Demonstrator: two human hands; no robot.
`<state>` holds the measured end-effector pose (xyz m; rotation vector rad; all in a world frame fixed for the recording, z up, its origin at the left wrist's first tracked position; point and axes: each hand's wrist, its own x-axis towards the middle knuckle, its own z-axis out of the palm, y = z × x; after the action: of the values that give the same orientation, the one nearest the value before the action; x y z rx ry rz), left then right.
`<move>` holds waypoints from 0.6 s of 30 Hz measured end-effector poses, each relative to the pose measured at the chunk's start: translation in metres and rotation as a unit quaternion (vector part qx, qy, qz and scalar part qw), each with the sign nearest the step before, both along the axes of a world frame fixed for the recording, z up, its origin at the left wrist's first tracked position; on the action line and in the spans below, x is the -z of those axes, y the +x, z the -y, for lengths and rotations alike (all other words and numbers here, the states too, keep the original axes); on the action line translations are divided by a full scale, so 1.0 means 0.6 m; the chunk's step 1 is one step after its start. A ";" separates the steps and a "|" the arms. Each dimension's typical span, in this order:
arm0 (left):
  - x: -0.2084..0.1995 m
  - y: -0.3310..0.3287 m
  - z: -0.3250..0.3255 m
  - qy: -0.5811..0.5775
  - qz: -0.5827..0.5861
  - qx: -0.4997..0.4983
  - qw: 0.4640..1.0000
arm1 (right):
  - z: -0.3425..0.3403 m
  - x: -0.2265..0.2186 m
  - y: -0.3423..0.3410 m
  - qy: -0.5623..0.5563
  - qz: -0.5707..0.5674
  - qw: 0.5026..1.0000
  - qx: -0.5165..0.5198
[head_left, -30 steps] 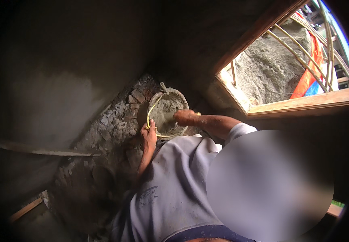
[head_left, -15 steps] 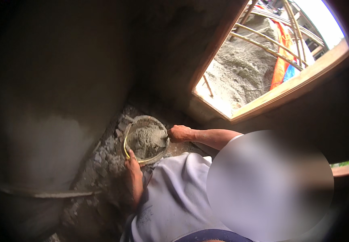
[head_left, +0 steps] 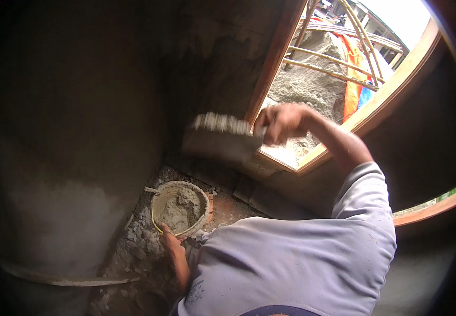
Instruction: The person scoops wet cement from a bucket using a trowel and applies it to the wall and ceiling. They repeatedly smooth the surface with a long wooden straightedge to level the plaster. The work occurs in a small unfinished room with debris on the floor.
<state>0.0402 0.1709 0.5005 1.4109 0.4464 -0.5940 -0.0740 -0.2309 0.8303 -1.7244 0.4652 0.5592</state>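
My left hand [head_left: 171, 241] grips the near rim of a round bucket [head_left: 207, 206], fingers closed, its thumb over the edge by the yellow handle. Inside the bucket sits wet grey mortar [head_left: 181, 206], with a hollow on the right side. My right hand [head_left: 283, 124] is raised in front of the window opening, closed around the end of a trowel [head_left: 222, 145]. Motion smears the trowel, so its outline is unclear. A pale streak of mortar [head_left: 220, 122] shows along its upper edge, close to the dark wall.
Dark plastered walls [head_left: 101, 105] meet in the corner ahead. Rubble [head_left: 141, 231] lies around the bucket, and a pale strip [head_left: 75, 282] runs along the lower left. A wooden window frame [head_left: 367, 121] opens onto a sand heap [head_left: 312, 68], bamboo poles [head_left: 333, 70] and an orange sheet [head_left: 353, 73].
My right hand has lifted from the bucket's right rim up toward the window corner, bringing out the trowel with mortar. My left hand keeps hold of the bucket; the view has shifted.
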 end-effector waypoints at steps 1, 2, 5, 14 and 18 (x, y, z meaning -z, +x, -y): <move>-0.007 -0.003 0.011 0.008 -0.002 -0.017 1.000 | 0.068 -0.005 -0.012 -0.052 0.042 0.996 0.057; -0.030 -0.009 0.020 0.029 -0.007 -0.039 0.999 | 0.089 -0.035 -0.013 -0.375 0.045 0.919 0.112; -0.039 -0.017 0.024 0.025 0.002 -0.018 1.000 | 0.247 -0.173 -0.079 -0.615 0.104 0.770 0.136; -0.028 -0.025 0.030 -0.004 0.027 -0.038 0.999 | 0.230 -0.001 -0.053 -0.734 0.065 0.676 -0.008; -0.026 -0.023 0.020 -0.034 0.010 -0.015 0.999 | 0.196 0.103 -0.027 -0.681 -0.035 0.730 0.029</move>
<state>0.0262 0.1589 0.5164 1.3416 0.4260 -0.5660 -0.0899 -0.3488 0.7686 -3.0708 1.1596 0.1589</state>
